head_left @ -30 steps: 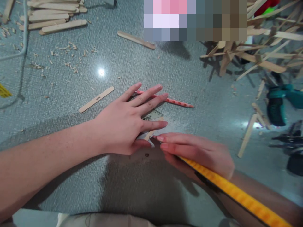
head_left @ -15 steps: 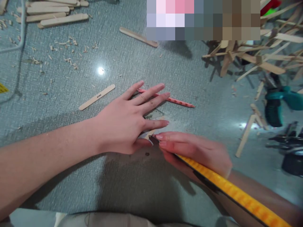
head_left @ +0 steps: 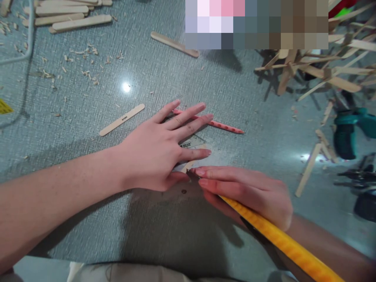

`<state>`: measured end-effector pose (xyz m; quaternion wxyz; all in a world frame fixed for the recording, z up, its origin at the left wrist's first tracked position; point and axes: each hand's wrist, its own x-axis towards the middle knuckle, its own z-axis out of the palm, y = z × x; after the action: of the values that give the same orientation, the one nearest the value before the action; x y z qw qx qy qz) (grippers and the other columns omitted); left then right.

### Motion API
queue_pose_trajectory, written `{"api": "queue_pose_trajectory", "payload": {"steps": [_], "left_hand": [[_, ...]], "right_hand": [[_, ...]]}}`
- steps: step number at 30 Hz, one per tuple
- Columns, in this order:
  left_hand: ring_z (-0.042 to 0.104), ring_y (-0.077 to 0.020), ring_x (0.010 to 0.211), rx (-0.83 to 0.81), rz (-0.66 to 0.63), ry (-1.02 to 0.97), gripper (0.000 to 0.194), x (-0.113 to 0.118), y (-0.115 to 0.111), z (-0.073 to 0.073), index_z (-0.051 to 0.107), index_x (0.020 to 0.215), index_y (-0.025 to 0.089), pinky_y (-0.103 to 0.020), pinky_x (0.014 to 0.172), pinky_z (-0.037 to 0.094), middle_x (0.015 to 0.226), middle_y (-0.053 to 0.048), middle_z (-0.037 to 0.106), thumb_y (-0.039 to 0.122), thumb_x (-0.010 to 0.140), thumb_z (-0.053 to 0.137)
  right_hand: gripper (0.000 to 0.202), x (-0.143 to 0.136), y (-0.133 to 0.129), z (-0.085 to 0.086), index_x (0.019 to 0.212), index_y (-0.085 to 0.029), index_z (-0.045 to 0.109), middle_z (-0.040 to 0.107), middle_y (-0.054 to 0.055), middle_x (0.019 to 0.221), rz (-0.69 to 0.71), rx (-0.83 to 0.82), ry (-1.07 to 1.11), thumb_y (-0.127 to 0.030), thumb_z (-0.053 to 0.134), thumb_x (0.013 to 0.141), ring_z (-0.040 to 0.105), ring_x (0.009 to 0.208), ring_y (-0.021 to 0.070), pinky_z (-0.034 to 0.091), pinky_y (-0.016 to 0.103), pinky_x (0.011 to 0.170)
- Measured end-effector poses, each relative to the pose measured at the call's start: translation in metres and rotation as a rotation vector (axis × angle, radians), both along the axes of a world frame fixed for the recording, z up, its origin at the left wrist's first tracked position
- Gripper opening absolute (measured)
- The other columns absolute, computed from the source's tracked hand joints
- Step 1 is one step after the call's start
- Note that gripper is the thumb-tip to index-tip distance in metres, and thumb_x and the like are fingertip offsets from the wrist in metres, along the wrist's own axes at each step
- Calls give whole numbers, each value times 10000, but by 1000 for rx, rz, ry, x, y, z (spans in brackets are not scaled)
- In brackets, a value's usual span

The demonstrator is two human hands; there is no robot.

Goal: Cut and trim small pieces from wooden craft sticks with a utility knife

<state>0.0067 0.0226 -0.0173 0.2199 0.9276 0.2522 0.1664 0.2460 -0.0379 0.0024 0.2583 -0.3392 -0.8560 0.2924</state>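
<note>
My left hand [head_left: 155, 149] lies flat with fingers spread, pressing on a clear set square [head_left: 194, 141] with printed markings. Part of a wooden craft stick [head_left: 188, 167] shows beneath the set square, between thumb and little finger; the rest is covered. A pink-red pencil [head_left: 226, 127] runs under the fingers of that hand. My right hand [head_left: 246, 192] is closed around a yellow-handled utility knife [head_left: 264, 227], pinching near its dark blade. The blade tip is at the craft stick, close to my left thumb; whether it touches is hard to tell.
A loose craft stick [head_left: 122, 119] lies left of my hands, another stick [head_left: 174, 44] farther back. Stacked sticks [head_left: 70, 19] and wood shavings [head_left: 88, 74] are at upper left. At right are a stick structure [head_left: 320, 70], teal-handled pliers [head_left: 346, 133] and joined sticks [head_left: 308, 170].
The view has shifted slightly, so most things sit a little farther right. The knife's handle end has swung a little, while its tip stays near the same spot. My left hand keeps its place.
</note>
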Motion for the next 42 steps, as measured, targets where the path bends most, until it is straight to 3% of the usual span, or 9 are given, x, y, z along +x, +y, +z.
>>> {"api": "queue_pose_trajectory", "payload": {"steps": [6,10,18,25,34,42], "left_hand": [[322,-440,1514,30,-13,49,553,0,0,-1,643,1332,262,-704,1197,243,1589,-49,438,510,850,757],[309,-418,1528,53,-7,63,627,0,0,-3,628,1348,275,-675,1221,232,1600,-55,427,549,807,784],[281,-413,1539,32,-12,75,532,0,-1,-4,624,1362,270,-645,1247,176,1619,-28,391,530,900,664],[240,-398,1557,0,-14,96,506,0,0,-2,617,1363,288,-685,1226,168,1647,-26,351,523,916,646],[352,-430,1500,8,5,-27,407,-1,0,0,673,1263,248,-692,1183,296,1535,-44,498,486,933,669],[297,-451,1521,66,-46,74,657,-4,3,2,587,1401,252,-719,1190,215,1617,-105,396,584,857,745]], "right_hand": [[171,-3,6,-1,1016,-218,677,811,55,965,-55,-44,38,-93,679,899,793,904,157,626,170,855],[194,-2,8,-1,1037,-253,680,810,15,942,-55,-107,60,-110,666,908,795,873,153,649,190,791],[219,-4,0,-7,1061,-272,658,811,18,963,-70,-57,31,-102,640,924,791,912,150,650,214,825],[221,-2,1,-1,1067,-240,669,811,54,1017,-29,-25,7,-94,684,902,788,952,171,640,231,871],[244,-2,1,-1,1057,-208,679,811,77,1013,-26,-31,38,-59,712,866,787,963,177,620,204,871],[250,5,8,-2,1084,-258,663,809,32,976,-68,-106,108,-89,668,900,794,887,168,656,240,781]]}}
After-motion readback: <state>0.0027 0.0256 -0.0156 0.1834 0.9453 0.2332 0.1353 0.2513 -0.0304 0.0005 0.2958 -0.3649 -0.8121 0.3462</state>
